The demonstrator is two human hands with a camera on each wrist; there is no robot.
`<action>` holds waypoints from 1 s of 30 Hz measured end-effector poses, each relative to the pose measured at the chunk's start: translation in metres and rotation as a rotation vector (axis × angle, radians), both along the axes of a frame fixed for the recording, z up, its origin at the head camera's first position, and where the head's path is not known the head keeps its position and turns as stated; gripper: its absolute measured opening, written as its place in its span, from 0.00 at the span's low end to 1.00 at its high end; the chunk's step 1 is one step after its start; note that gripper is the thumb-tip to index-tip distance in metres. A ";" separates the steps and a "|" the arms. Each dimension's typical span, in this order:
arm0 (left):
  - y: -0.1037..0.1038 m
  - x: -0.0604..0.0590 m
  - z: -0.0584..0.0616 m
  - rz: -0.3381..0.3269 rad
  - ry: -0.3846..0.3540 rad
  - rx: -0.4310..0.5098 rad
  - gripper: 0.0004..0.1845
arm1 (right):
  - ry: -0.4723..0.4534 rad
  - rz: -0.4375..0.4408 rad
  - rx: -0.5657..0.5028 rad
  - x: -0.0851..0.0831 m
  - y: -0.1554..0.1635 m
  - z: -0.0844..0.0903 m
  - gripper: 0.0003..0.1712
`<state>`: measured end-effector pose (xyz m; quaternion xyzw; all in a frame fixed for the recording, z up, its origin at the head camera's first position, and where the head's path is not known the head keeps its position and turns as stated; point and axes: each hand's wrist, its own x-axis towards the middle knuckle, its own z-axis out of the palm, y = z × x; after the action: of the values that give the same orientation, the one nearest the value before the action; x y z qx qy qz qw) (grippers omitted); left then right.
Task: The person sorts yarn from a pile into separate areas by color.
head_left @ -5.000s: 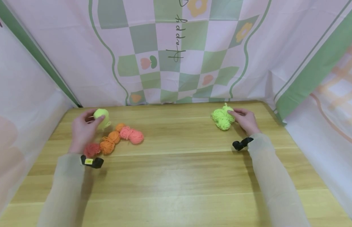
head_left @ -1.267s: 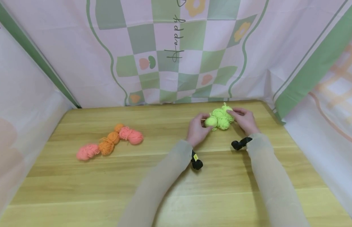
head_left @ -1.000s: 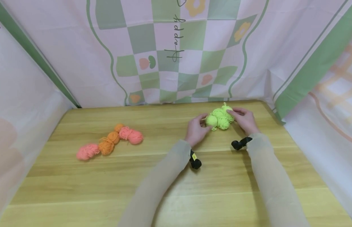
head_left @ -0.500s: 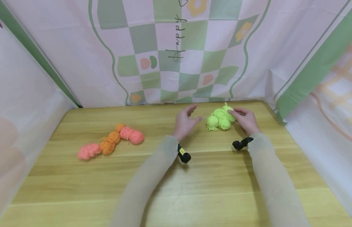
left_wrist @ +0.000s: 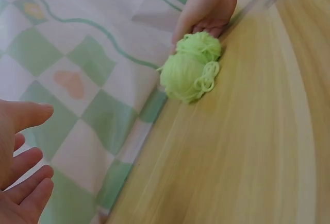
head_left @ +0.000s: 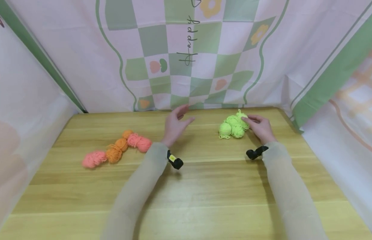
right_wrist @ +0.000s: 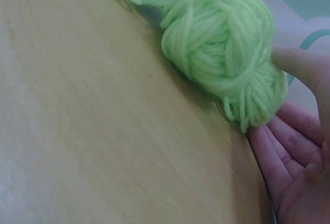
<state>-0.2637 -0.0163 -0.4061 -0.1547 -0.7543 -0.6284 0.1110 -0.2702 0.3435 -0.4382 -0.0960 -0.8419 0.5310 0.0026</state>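
Observation:
A heap of lime-green yarn bundles (head_left: 235,126) lies at the back right of the wooden table (head_left: 186,186), with a small green ball (head_left: 224,128) at its left side. My right hand (head_left: 254,124) rests against the heap's right side, thumb and fingertips touching the yarn (right_wrist: 227,44) and the palm open. My left hand (head_left: 179,118) hovers over the table's back middle with its fingers spread and nothing in it, well left of the green yarn (left_wrist: 191,69). The fingers (left_wrist: 23,188) of that hand show at the lower left of the left wrist view.
A row of pink and orange yarn bundles lies at the left: a pink one (head_left: 94,159), orange ones (head_left: 114,154), and another pink one (head_left: 140,142). A checked pink and green cloth (head_left: 186,60) hangs behind the table and along both sides.
My left hand carried a green ball from the left pile to the green heap, set it down and let go. It has now drawn back left, empty. The right hand stayed put.

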 end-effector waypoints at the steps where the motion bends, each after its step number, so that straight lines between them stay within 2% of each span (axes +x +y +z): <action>1: -0.005 0.000 0.000 0.009 0.004 0.006 0.29 | 0.001 -0.005 -0.003 0.000 0.000 0.000 0.51; 5: -0.025 -0.001 0.003 0.051 0.019 0.026 0.28 | 0.002 -0.004 -0.009 0.001 -0.001 0.000 0.50; 14: -0.071 0.003 0.018 0.129 0.039 0.058 0.28 | 0.009 -0.002 -0.002 0.001 -0.001 0.000 0.49; 22: -0.113 0.018 0.030 0.182 0.061 0.064 0.28 | 0.007 0.002 0.026 0.000 -0.004 0.003 0.49; 30: -0.160 0.040 0.025 0.269 0.028 0.003 0.30 | 0.006 0.036 0.022 0.004 -0.003 0.007 0.50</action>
<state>-0.2238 -0.1763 -0.3813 -0.0608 -0.7655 -0.6069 0.2047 -0.2661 0.3408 -0.4310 -0.0791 -0.8493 0.5219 -0.0034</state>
